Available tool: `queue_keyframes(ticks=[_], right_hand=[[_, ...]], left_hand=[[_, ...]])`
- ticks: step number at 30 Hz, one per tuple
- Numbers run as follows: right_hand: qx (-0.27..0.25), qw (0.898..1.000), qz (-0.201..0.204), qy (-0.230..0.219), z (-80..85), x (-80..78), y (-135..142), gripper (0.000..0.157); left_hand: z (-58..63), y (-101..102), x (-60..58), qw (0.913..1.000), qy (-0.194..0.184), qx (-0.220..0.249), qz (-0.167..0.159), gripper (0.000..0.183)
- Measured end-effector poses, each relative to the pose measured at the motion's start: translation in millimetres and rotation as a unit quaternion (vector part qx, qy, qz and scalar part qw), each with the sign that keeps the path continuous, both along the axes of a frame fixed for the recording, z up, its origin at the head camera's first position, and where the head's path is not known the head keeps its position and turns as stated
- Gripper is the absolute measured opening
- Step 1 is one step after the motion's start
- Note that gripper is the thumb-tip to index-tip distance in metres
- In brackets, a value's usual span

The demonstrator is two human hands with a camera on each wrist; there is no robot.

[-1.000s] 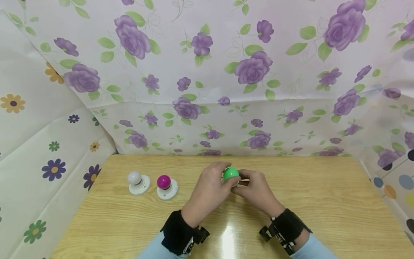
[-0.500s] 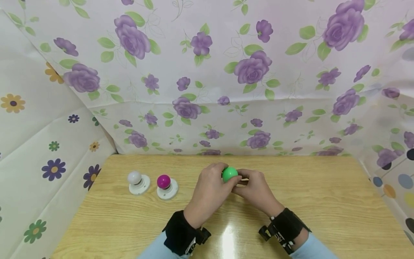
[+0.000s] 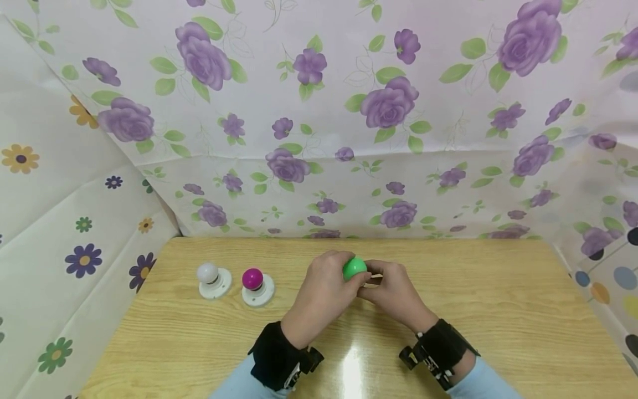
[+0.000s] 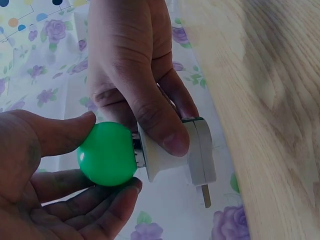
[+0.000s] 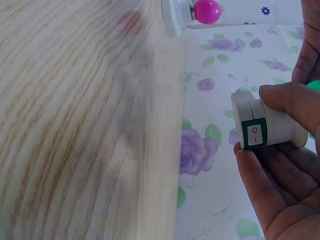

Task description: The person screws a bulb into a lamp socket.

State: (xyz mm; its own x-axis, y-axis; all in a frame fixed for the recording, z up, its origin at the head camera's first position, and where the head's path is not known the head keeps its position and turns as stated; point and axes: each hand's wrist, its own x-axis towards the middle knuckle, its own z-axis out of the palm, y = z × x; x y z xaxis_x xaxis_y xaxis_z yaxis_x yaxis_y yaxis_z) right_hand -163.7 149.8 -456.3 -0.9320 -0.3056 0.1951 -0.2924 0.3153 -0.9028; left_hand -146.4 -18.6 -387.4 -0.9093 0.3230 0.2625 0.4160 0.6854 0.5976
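My left hand (image 3: 326, 291) holds a round green light bulb (image 4: 107, 154) between thumb and fingers. In the left wrist view, the bulb's metal base sits partly in the mouth of a white plug-in lamp socket (image 4: 167, 155), with a thin strip of the metal showing. My right hand (image 3: 396, 291) grips that socket, thumb on one side and fingers on the other. A flat metal prong (image 4: 206, 196) sticks out of its plug end. In the right wrist view, a rocker switch (image 5: 254, 133) marked O and I shows on the socket's side. Both hands are over the table's middle.
Left on the wooden table (image 3: 473, 310) stand two round white lamp bases, one with a white bulb (image 3: 207, 274), the other with a magenta bulb (image 3: 252, 280). A flowered sheet (image 3: 319, 138) hangs behind the table's far edge.
My left hand and the green bulb shift very slightly left, then stay nearly still. The right hand keeps its hold on the socket in place.
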Motion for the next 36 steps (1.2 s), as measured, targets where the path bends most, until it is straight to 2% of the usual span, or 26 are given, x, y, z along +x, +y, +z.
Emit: queue_keyframes(ticks=[9, 15, 17, 21, 24, 30, 36], right_hand=[[0.008, 1.0, 0.013, -0.004, 0.2, -0.5, 1.0, 0.032], [0.005, 1.0, 0.018, -0.002, 0.3, -0.7, 1.5, 0.032], [0.004, 1.0, 0.013, -0.002, 0.2, -0.4, 1.5, 0.032], [-0.001, 1.0, -0.002, -0.001, 0.1, -0.1, 0.9, 0.034], [-0.005, 1.0, -0.009, -0.004, -0.2, -0.3, 0.5, 0.034], [0.0, 1.0, -0.014, 0.0, -1.2, -1.2, -0.6, 0.031], [-0.004, 1.0, -0.004, 0.003, -1.8, -1.6, -0.8, 0.03]], left_hand=[[1.7, -2.9, -3.1, 0.9988, -0.004, -0.031, -0.037, 0.031], [1.8, -6.2, -6.5, 0.9977, -0.017, -0.013, -0.065, 0.039], [1.5, -7.3, -6.6, 0.998, -0.024, 0.006, -0.058, 0.044], [1.1, -6.9, -4.9, 0.9984, -0.031, 0.043, -0.019, 0.055], [1.1, -4.2, -3.6, 0.9982, -0.021, 0.056, 0.001, 0.051], [1.0, 0.4, -2.4, 0.9979, -0.018, 0.061, 0.008, 0.029], [-0.3, 0.3, -3.0, 0.9984, -0.025, 0.05, 0.005, 0.027]])
